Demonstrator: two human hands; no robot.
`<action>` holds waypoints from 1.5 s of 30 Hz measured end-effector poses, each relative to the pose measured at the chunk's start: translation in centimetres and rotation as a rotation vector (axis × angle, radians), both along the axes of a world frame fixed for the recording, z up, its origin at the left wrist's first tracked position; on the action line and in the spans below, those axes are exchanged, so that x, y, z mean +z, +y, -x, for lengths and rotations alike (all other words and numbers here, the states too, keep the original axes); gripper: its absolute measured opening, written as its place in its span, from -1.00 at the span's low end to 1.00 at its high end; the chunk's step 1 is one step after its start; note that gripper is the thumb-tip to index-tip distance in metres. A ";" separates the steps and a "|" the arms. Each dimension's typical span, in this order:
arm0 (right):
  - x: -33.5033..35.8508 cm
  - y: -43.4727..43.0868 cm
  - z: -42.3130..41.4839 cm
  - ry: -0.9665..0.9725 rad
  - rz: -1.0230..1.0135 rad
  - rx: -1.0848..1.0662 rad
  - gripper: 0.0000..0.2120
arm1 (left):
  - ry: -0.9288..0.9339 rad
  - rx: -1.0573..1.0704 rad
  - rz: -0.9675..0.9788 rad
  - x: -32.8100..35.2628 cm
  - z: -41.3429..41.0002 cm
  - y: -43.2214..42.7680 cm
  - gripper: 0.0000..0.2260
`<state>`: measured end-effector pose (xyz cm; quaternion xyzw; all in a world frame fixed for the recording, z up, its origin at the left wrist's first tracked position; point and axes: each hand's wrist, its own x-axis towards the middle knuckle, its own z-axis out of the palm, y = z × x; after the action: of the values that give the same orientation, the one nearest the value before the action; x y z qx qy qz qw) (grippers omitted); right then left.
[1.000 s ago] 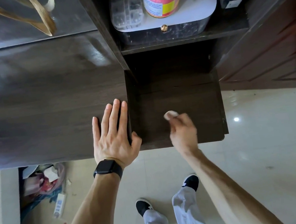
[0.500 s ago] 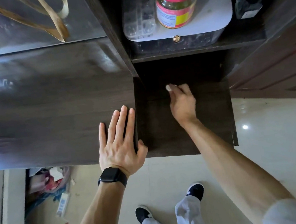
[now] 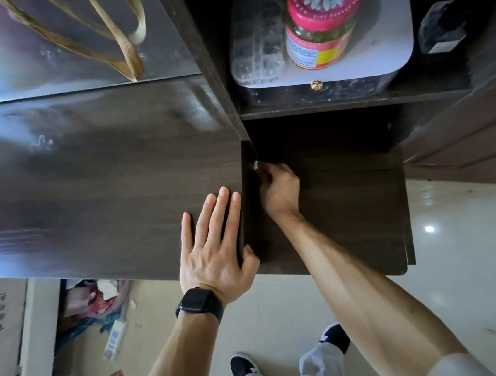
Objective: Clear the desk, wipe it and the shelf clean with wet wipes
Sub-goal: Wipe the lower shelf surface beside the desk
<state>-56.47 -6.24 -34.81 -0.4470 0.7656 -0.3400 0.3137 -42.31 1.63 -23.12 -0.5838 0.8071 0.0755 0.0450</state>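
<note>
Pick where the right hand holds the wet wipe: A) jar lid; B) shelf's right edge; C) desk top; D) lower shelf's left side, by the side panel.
D: the right hand pinches the wet wipe against the side panel at the left of the lower shelf.

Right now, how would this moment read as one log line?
step: wiping shelf | right hand: holds wet wipe at its left edge | left hand: flat on desk
</note>
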 end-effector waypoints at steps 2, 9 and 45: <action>-0.1 -0.8 0.2 0.032 -0.030 0.029 -0.81 | 0.009 -0.005 0.005 0.0 0.0 0.0 -0.21; 1.5 -1.7 1.2 0.373 -0.293 0.431 -0.64 | -0.006 -0.011 -0.007 0.1 0.2 0.0 -0.21; -2.0 18.1 1.1 0.471 0.166 0.580 -0.69 | 0.004 -0.015 0.017 0.0 0.0 0.2 -0.26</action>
<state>-57.56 11.82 -36.85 -0.7350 0.6281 -0.1859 0.1753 -42.35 1.80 -23.11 -0.5781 0.8121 0.0694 0.0392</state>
